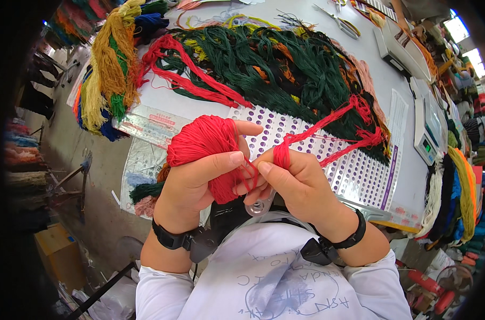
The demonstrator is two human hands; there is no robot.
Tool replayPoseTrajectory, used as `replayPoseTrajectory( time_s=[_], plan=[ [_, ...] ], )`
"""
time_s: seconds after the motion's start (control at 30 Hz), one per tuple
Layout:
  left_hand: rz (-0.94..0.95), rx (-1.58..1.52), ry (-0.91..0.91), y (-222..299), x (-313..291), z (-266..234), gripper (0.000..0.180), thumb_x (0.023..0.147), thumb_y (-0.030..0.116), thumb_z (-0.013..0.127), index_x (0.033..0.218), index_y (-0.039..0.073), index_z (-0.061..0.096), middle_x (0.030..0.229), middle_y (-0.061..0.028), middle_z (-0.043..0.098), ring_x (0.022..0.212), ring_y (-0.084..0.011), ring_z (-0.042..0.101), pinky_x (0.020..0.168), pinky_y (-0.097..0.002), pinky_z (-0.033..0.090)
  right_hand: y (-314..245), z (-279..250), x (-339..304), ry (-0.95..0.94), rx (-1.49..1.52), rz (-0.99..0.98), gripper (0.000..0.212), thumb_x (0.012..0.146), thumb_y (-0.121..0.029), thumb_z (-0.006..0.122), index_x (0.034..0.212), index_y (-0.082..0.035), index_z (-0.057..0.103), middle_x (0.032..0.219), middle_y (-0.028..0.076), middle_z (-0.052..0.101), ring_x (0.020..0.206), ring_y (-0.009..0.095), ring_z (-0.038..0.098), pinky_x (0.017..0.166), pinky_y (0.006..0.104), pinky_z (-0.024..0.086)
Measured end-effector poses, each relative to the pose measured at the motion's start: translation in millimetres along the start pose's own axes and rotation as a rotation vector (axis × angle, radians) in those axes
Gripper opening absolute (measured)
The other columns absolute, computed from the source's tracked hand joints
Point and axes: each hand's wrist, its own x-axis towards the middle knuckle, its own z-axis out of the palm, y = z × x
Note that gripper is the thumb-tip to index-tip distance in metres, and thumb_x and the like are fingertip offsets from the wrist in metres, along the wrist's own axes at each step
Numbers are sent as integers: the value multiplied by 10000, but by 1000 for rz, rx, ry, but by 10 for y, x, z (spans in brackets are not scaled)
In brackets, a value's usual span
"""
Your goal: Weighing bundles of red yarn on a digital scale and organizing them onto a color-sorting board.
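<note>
A thick bundle of red yarn (205, 140) rests in my left hand (186, 184), whose thumb and fingers wrap round it. Close beside it, my right hand (304, 184) is closed on red strands (281, 156) looped over its fingers. Several thin red threads run between the two hands. From my right hand, loose red yarn (328, 118) trails off to the right across a white board (290, 126) with rows of purple-marked holes. Another red skein (200, 88) stretches from the upper left to the board's edge. Parts of my fingers are hidden by yarn.
Dark green yarn (306, 74) heaps over the table's middle. Yellow and green hanks (114, 64) hang at the left, near a clear ruler (152, 125). Scissors (343, 24) lie at the back. A digital scale (428, 133) and coloured hanks (458, 186) are on the right.
</note>
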Motion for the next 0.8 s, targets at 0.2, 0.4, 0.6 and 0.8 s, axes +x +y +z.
replayPoseTrajectory(
  time_s=[0.2,0.4,0.6,0.8],
  plan=[
    [-4,4,-13,-4,9,5,394,782,58,588,1147,-63,506,768,-28,558,683,-104,564,622,-231,443,18,28,-2,7,17,-34,158,905,-94,475,892,34,566,807,88,634,674,116,618,603,231,481],
    [-16,15,-14,3,-4,2,377,787,62,591,1135,-61,519,766,-43,567,665,-113,562,602,-233,452,34,13,7,22,-36,-19,129,894,-86,485,896,29,543,803,99,627,680,127,618,599,244,487],
    [-16,19,2,6,-18,-10,374,788,58,600,1136,-57,525,786,-45,576,717,-123,578,649,-245,462,36,5,11,-4,53,7,119,903,-81,458,916,20,519,805,98,620,680,130,615,596,246,483],
    [-49,-5,23,20,-20,5,363,791,41,603,1134,-51,527,794,-46,588,723,-124,581,654,-251,466,29,4,14,-8,47,3,120,893,-87,485,900,24,531,805,99,625,680,127,614,606,244,487]
  ],
)
